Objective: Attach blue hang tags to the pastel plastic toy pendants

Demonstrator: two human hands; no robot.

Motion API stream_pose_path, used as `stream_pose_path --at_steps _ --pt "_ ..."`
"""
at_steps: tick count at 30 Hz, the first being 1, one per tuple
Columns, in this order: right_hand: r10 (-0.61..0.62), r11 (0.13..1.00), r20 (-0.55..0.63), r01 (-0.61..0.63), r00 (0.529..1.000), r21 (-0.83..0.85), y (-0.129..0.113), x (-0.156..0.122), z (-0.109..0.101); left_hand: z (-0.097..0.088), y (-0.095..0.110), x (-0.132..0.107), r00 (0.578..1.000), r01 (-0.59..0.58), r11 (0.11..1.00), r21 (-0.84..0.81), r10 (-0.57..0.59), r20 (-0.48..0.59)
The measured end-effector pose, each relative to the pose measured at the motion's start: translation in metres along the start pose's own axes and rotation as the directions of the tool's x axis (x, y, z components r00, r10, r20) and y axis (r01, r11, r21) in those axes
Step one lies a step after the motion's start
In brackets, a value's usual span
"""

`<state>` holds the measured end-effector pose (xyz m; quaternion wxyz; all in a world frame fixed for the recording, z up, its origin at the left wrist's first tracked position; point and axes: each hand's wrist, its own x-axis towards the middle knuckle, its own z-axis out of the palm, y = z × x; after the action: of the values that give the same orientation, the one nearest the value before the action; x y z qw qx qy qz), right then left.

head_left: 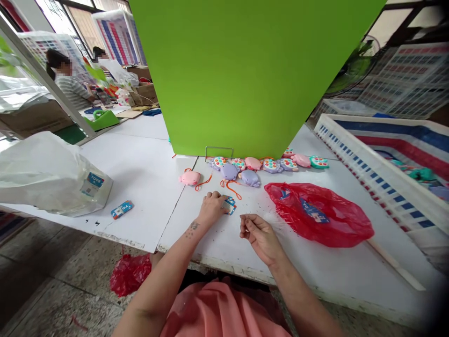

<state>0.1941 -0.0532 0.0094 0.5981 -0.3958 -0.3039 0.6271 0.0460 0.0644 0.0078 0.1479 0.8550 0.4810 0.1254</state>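
- Left hand: fingers curled onto small blue-and-white card tags, grip unclear
- Right hand: fingertips pinched together, held item not visible
- Pastel plastic toys lie in a row on the white table
- Pink plastic toy sits apart, orange cord trailing
- Red plastic bag lies flat, contents unclear
- White plastic crate holds teal and purple toys

We look from the person's head, forward and down, close above the left hand and right hand on the white surface, facing a green panel; our one wide view takes in the room on both sides.
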Motion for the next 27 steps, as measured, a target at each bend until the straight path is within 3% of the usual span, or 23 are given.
stream_pose_path --at_steps 5,11,13,16,18,20,22,24,27 --pt "-0.054 0.984 0.003 0.054 0.999 -0.171 0.002 0.001 -0.006 0.004 -0.004 -0.001 0.997 0.058 0.997 -0.057 -0.061 -0.045" --pt "-0.115 0.884 0.012 0.108 0.993 -0.455 0.0 0.003 -0.001 0.003 -0.015 -0.022 0.969 0.137 0.879 -0.457 -0.216 -0.124" --pt "-0.153 0.82 0.028 0.143 0.988 -0.554 -0.002 0.004 0.005 0.0 -0.016 -0.036 0.957 0.181 0.764 -0.619 -0.283 -0.069" --pt "-0.28 0.671 0.11 0.276 0.954 -0.688 -0.004 0.004 0.018 -0.006 -0.01 -0.058 0.939 0.218 0.43 -0.876 -0.337 0.069" --pt "-0.374 0.53 0.187 0.375 0.908 -0.761 -0.004 0.004 0.028 -0.009 -0.002 -0.07 0.937 0.221 0.259 -0.94 -0.323 0.131" --pt "-0.432 0.393 0.255 0.435 0.865 -0.81 -0.002 0.005 0.037 -0.012 0.004 -0.079 0.939 0.218 0.165 -0.962 -0.303 0.161" --pt "-0.459 0.287 0.297 0.456 0.837 -0.842 0.001 0.006 0.042 -0.014 0.009 -0.084 0.946 0.207 0.142 -0.968 -0.282 0.161" --pt "-0.47 0.219 0.319 0.459 0.823 -0.861 0.003 0.007 0.045 -0.015 0.011 -0.087 0.953 0.194 0.175 -0.965 -0.268 0.143" --pt "-0.472 0.132 0.319 0.424 0.822 -0.896 0.005 0.006 0.046 -0.017 0.014 -0.089 0.957 0.174 0.332 -0.927 -0.277 0.081"
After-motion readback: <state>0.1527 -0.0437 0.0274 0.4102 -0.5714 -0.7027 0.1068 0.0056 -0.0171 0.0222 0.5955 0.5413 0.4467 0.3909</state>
